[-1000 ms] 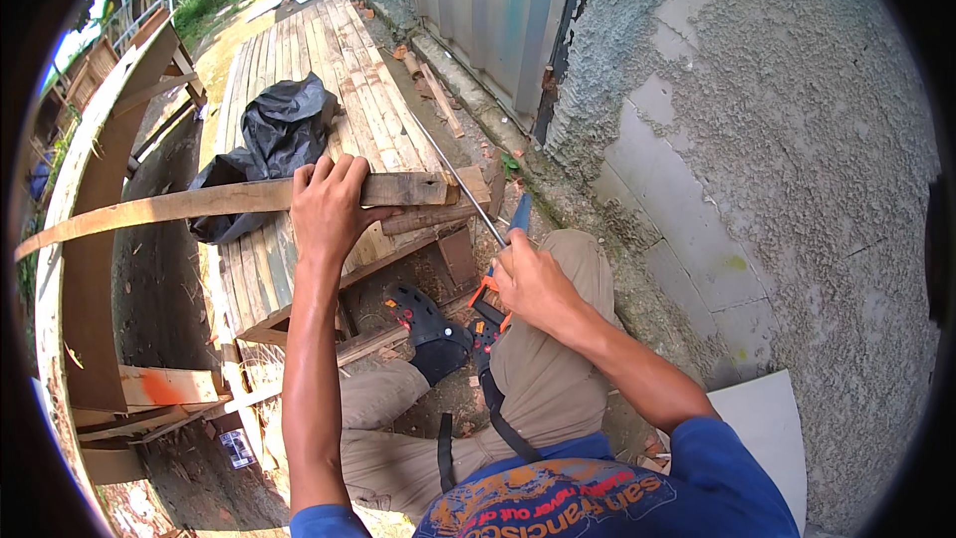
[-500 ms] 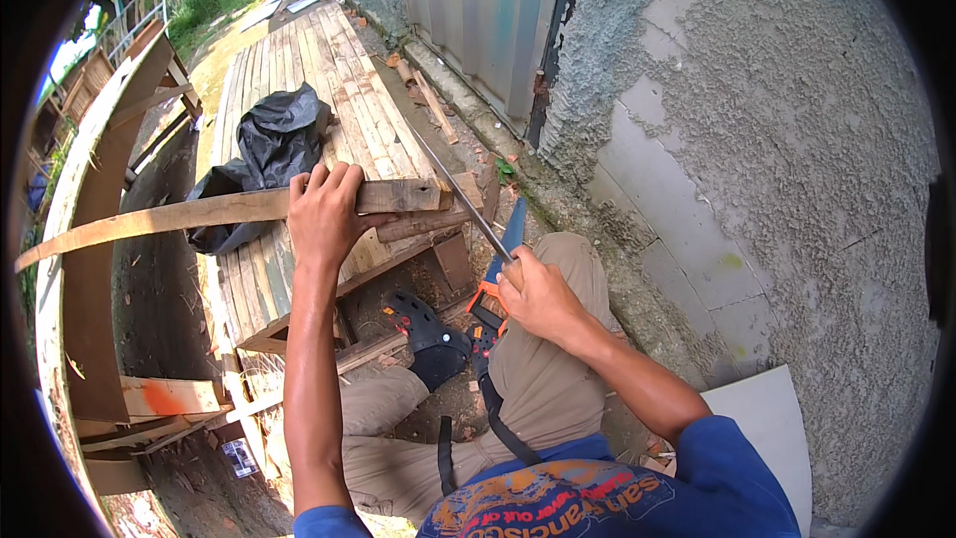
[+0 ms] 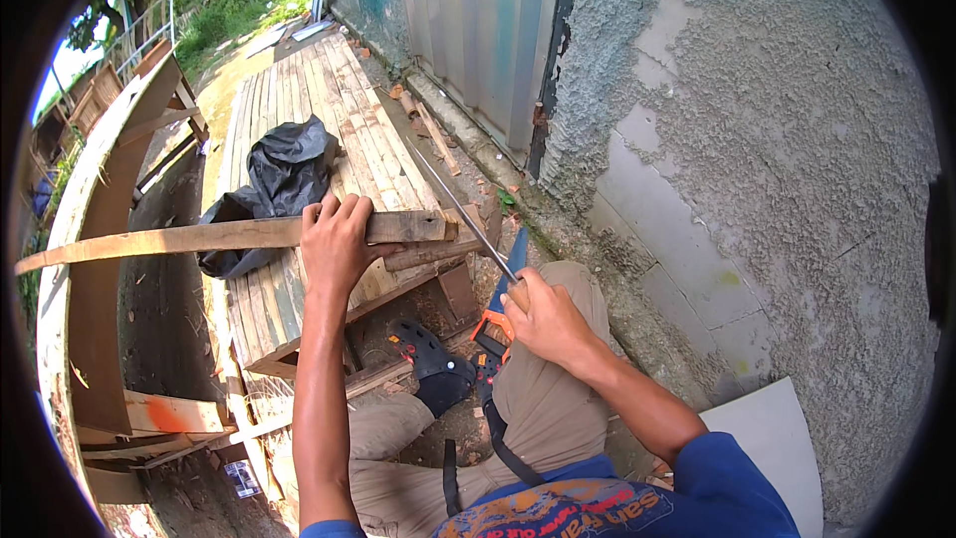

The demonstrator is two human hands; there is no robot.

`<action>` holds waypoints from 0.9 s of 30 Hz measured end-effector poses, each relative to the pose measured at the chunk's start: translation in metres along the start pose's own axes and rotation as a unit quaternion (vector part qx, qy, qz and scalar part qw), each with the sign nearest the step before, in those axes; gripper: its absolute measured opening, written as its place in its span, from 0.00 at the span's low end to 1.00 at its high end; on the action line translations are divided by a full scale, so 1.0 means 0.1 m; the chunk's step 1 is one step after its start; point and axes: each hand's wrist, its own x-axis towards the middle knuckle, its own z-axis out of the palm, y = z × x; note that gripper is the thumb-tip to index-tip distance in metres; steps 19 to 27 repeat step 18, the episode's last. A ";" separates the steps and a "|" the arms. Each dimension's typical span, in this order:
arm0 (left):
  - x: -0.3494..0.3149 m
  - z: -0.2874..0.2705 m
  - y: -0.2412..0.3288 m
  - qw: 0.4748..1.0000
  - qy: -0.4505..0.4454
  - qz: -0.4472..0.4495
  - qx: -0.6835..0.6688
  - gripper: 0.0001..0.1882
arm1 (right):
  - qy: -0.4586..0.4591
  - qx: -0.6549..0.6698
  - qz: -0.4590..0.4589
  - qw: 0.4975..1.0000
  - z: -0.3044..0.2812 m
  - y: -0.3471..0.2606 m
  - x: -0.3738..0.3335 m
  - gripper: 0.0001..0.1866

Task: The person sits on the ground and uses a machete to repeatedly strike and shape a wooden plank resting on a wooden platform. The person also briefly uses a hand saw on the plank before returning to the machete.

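Note:
My left hand [image 3: 336, 244] grips a long wooden plank [image 3: 413, 227] from above, close to its squared right end, with the thumb against the near edge. That plank runs left over a slatted wooden bench top [image 3: 329, 75] and rests across a raised board. In my right hand [image 3: 548, 317] is the wooden handle of a machete [image 3: 466, 215]; its long thin blade shows almost edge-on and points up and away, just beyond the plank's end. A shorter wood piece [image 3: 428, 253] lies under that end. A crumpled black plastic bag [image 3: 289, 169] sits on the slats behind the plank.
A handsaw [image 3: 493, 330] with an orange handle and blue blade stands by my right leg. My shoe [image 3: 423, 349] is below the bench. A rough wall [image 3: 777, 139] and metal door [image 3: 478, 30] rise at right. A wooden frame [image 3: 100, 239] stands left.
The whole view has shifted, so the scene sits slightly lower. Both hands keep their grips, and the plank and machete stay in nearly the same position relative to each other.

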 end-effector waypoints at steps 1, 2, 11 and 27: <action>-0.10 0.03 0.01 1.000 -0.019 -0.002 -0.001 0.33 | 0.016 0.018 0.005 1.000 -0.07 -0.18 -0.05 0.20; -0.14 0.04 -0.04 1.000 -0.003 -0.001 0.002 0.33 | 0.033 0.035 -0.004 0.999 -0.16 -0.38 -0.03 0.20; -0.13 0.08 0.05 1.000 0.022 0.013 -0.012 0.33 | 0.001 -0.034 -0.004 0.999 0.23 0.38 -0.07 0.17; -0.17 0.04 -0.01 1.000 0.018 0.013 -0.001 0.31 | 0.173 0.133 -0.131 0.967 -0.30 -0.59 -0.08 0.21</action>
